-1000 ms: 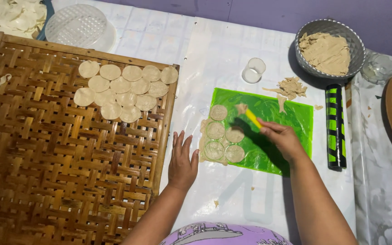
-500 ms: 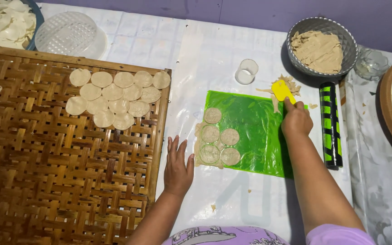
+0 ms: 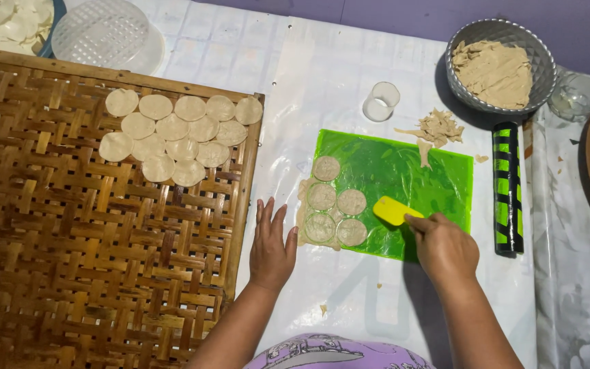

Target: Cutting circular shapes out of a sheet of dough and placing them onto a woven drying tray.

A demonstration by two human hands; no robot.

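Note:
My right hand (image 3: 445,247) grips a yellow scraper (image 3: 392,210), its blade resting on the green plastic mat (image 3: 404,171) just right of several cut dough rounds (image 3: 336,205). My left hand (image 3: 271,246) lies flat, fingers spread, on the white table cover beside the mat's left edge and the woven bamboo tray (image 3: 69,260). Several dough rounds (image 3: 179,137) lie in rows on the tray's upper part.
A grey bowl of dough (image 3: 496,68) sits at the back right, with dough scraps (image 3: 435,126) below it. A black-and-green rolling pin (image 3: 507,188) lies right of the mat. A clear round cutter (image 3: 381,101), a clear lid (image 3: 104,31) and a small glass bowl (image 3: 575,96) stand nearby.
My right hand has drawn the yellow scraper back from the mat's far right corner near the scraps to the middle of the mat beside the dough rounds. The left hand stays flat.

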